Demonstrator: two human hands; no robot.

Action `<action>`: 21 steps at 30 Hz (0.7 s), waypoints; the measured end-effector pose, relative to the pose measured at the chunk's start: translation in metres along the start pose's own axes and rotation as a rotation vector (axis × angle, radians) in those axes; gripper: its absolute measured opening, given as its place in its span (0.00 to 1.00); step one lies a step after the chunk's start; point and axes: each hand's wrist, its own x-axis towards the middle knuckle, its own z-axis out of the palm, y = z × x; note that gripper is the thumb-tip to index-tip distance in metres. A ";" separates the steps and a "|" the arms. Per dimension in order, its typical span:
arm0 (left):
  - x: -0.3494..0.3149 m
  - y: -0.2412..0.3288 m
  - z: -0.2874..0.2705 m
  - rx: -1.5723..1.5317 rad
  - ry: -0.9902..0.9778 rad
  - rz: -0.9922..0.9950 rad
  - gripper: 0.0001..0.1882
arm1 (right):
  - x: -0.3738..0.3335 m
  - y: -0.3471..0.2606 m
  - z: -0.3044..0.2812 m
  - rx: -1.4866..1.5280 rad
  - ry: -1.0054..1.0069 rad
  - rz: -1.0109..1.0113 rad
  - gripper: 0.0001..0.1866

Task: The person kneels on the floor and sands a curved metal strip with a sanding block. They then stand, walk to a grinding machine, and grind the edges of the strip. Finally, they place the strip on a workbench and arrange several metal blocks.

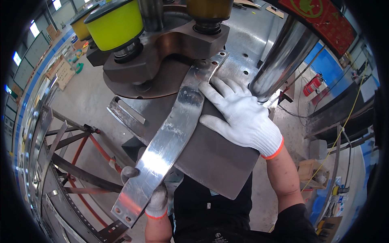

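Observation:
A long shiny metal strap with holes near both ends lies slanted across a dark steel work plate. Its far end reaches under the brown press head. My left hand, in a white knit glove, grips the strap from below near its near end. My right hand, also gloved, lies flat on the plate with fingers spread, fingertips touching the strap's right edge close to the press.
Two yellow cylinders sit atop the press. A polished steel column rises at the right. A rack with more metal strips and red bars stands at the left. A red fire extinguisher stands on the floor at the right.

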 end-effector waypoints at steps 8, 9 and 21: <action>0.006 0.004 0.018 -0.105 -0.102 0.078 0.41 | 0.000 -0.001 0.000 -0.003 -0.019 0.010 0.39; 0.006 0.005 0.019 -0.103 -0.087 0.069 0.41 | 0.000 -0.001 -0.001 -0.003 -0.020 0.008 0.39; 0.004 -0.004 0.006 -0.027 -0.073 0.062 0.22 | 0.000 -0.002 -0.004 0.034 -0.043 0.077 0.38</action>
